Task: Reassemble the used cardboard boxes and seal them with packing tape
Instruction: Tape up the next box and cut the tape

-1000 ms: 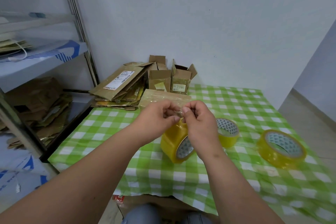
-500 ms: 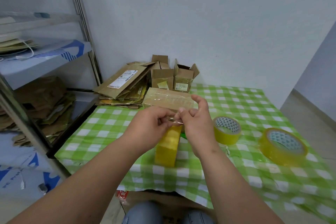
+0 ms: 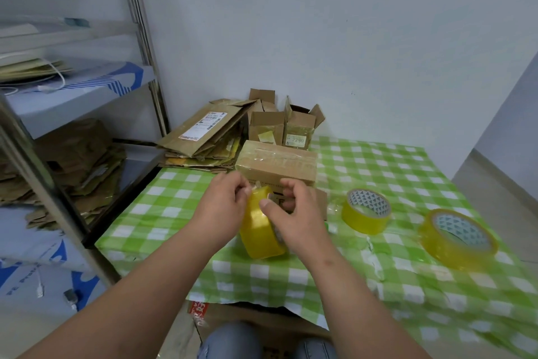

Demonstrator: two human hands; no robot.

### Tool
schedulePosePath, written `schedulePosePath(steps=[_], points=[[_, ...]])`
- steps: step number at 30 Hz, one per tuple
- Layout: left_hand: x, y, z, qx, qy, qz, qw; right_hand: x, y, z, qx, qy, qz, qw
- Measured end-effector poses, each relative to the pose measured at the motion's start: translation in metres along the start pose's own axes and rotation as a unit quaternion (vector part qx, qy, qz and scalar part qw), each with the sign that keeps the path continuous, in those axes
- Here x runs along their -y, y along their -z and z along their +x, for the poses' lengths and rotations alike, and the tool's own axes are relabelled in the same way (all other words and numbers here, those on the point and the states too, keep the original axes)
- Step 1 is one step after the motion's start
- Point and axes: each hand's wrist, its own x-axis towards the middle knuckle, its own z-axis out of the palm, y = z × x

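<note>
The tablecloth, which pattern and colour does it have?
The tablecloth has a green and white check, clear in the head view.

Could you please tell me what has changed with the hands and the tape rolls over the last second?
The yellow roll of packing tape held in both hands turned: its patterned core faced the camera, now its yellow band does. The left hand still pinches the tape end at the top, and the right hand has shifted round the roll's side. The two other yellow tape rolls and the sealed brown cardboard box stayed put.
</note>
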Motion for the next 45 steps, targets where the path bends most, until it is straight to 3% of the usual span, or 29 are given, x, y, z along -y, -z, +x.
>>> schedulePosePath(steps=[4,6,8,13,16,19,22,25,27,31,35,37,40,42,45], points=[[0.009,0.003,0.002,-0.027,0.095,-0.093,0.991,0.000,-0.007,-0.004,0.102,-0.033,0.007,0.994],[0.016,0.007,0.004,-0.046,0.169,-0.220,0.960,0.005,-0.013,-0.006,0.143,-0.021,-0.025,0.989],[0.023,0.010,0.004,-0.050,0.218,-0.279,0.934,0.012,-0.017,-0.007,0.148,0.028,-0.102,0.983],[0.042,0.016,0.005,-0.064,0.222,-0.238,0.943,0.033,-0.025,-0.007,0.138,0.140,-0.297,0.934],[0.045,0.020,0.002,-0.100,0.140,-0.089,0.981,0.036,-0.035,-0.005,0.135,0.159,-0.331,0.920],[0.045,0.018,-0.001,-0.112,0.090,-0.010,0.990,0.031,-0.044,-0.003,0.123,0.160,-0.349,0.915],[0.059,0.011,0.002,-0.082,0.163,-0.111,0.977,0.019,-0.054,0.000,0.114,0.175,-0.382,0.900],[0.073,0.012,0.007,-0.017,0.297,-0.245,0.923,0.009,-0.061,-0.001,0.140,0.185,-0.428,0.873],[0.082,0.016,0.009,0.014,0.324,-0.198,0.925,0.005,-0.062,-0.001,0.172,0.197,-0.432,0.863],[0.088,0.023,0.014,0.025,0.294,-0.069,0.953,0.002,-0.058,0.001,0.210,0.213,-0.396,0.868],[0.079,0.031,0.020,0.057,0.262,0.026,0.963,-0.004,-0.045,0.009,0.091,0.236,-0.301,0.920],[0.073,0.032,0.022,0.014,0.243,0.014,0.970,-0.011,-0.034,0.017,-0.030,0.233,-0.247,0.940],[0.057,0.024,0.029,-0.047,0.189,-0.047,0.980,-0.019,-0.012,0.031,-0.203,0.178,-0.206,0.941],[0.041,0.016,0.036,-0.045,0.154,-0.084,0.983,-0.023,0.001,0.040,-0.246,0.105,-0.184,0.946],[0.017,0.005,0.049,-0.007,0.151,-0.118,0.981,-0.029,0.017,0.051,-0.217,0.013,-0.138,0.966]])
